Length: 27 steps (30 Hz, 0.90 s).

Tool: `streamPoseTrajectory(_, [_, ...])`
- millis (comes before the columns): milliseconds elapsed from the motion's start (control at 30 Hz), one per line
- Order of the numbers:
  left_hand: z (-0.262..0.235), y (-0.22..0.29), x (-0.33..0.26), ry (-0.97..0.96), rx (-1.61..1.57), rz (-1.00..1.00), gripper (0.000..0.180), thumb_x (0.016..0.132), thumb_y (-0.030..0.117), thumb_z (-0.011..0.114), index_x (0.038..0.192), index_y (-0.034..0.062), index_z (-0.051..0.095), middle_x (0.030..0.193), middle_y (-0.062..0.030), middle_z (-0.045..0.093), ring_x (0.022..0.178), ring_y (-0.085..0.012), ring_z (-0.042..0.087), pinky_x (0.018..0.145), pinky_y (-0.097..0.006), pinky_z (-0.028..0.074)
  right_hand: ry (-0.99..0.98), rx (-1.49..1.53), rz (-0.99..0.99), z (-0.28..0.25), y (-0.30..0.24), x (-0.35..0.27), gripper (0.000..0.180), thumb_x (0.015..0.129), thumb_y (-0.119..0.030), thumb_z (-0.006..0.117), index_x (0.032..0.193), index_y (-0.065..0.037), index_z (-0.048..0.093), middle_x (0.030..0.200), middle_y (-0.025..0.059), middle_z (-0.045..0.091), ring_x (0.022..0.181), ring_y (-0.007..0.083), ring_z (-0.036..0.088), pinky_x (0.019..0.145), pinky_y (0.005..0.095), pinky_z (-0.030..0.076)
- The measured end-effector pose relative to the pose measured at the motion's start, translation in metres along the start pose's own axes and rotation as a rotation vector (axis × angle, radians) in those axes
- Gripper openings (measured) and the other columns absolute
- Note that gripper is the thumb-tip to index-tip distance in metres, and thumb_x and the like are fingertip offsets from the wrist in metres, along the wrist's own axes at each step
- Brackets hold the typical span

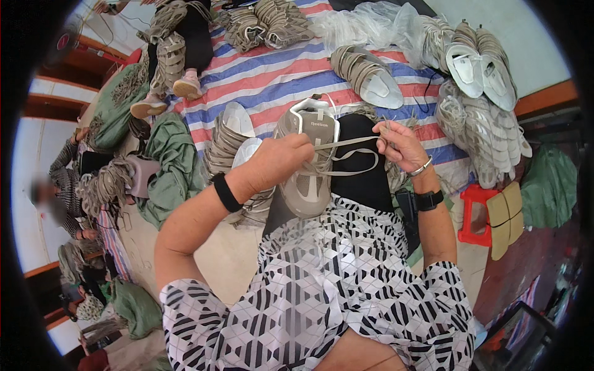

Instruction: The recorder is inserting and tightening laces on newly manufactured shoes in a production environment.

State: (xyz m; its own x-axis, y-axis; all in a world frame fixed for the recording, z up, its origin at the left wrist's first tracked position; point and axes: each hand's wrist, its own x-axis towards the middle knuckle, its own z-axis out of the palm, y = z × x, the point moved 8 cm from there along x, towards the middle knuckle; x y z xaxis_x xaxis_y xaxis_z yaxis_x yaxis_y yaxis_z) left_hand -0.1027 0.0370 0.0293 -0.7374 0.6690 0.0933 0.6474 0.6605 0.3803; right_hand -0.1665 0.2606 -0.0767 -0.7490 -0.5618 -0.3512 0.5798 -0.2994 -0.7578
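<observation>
A beige shoe upper (308,162) rests on my lap, tongue pointing away from me. My left hand (278,159) lies over its laced middle and pinches a flat beige lace (346,143). That lace runs right to my right hand (399,145), which pinches its other stretch between thumb and fingers. A loop of the lace (362,167) hangs over my black trouser leg (362,176). A black band is on my left wrist, a watch and a bracelet on my right.
A striped tarp (278,74) carries stacks of beige uppers (368,74) and a big pile at the right (486,117). A red stool (473,216) stands right of my knee. Green sacks (170,167) lie left. Other people sit at the left and at the top.
</observation>
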Motion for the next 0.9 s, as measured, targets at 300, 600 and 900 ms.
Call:
streamPoseTrajectory(300, [0.033, -0.027, -0.043, 0.755, -0.147, -0.207, 0.026, 0.071, -0.004, 0.068, 0.093, 0.0089, 0.066, 0.085, -0.0076, 0.059, 0.07, -0.0231, 0.061, 0.059, -0.031, 0.049, 0.25, 0.547, -0.031, -0.064, 0.024, 0.018, 0.015, 0.094, -0.012, 0.058, 0.109, -0.01, 0.061, 0.056, -0.0062, 0.041, 0.039, 0.0054, 0.027, 0.038, 0.0216, 0.022])
streamPoseTrajectory(600, [0.048, -0.078, -0.093, 0.727, -0.481, -0.712, 0.026, 0.08, -0.003, 0.062, 0.105, 0.0039, 0.062, 0.085, -0.0086, 0.052, 0.073, -0.0222, 0.051, 0.065, -0.032, 0.043, 0.805, -0.489, -0.304, -0.104, -0.002, -0.025, 0.024, 0.097, -0.024, 0.053, 0.1, -0.004, 0.066, 0.081, 0.0052, 0.069, 0.043, 0.0019, 0.041, 0.038, 0.0175, 0.03])
streamPoseTrajectory(900, [0.041, -0.08, -0.075, 0.694, -0.457, -0.589, 0.011, 0.086, 0.003, 0.059, 0.095, 0.002, 0.052, 0.081, -0.0067, 0.052, 0.074, -0.021, 0.055, 0.067, -0.032, 0.045, -0.052, -1.075, -0.355, 0.115, 0.03, -0.029, 0.023, 0.094, -0.019, 0.057, 0.103, 0.001, 0.064, 0.071, 0.0043, 0.063, 0.048, 0.0099, 0.054, 0.047, 0.0245, 0.044])
